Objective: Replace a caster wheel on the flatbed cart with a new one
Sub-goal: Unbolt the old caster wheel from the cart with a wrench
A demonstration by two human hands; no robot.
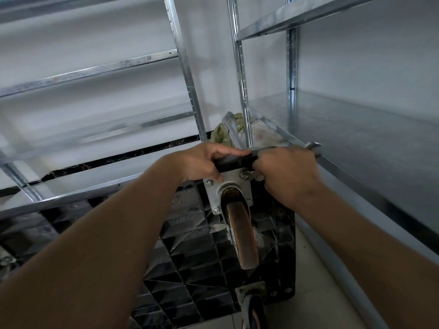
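Both hands: left (pixel 202 162), right (pixel 287 172) closed around wrench (pixel 235 161).

wrench (pixel 240 160) mid-shaft under both hands' grip; lower caster (pixel 253 309) cut off by bottom edge

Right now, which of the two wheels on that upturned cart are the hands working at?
The farther caster wheel, the brown-treaded one on the bright metal plate. Both hands, left hand and right hand, sit at its plate's top edge; the nearer wheel is untouched.
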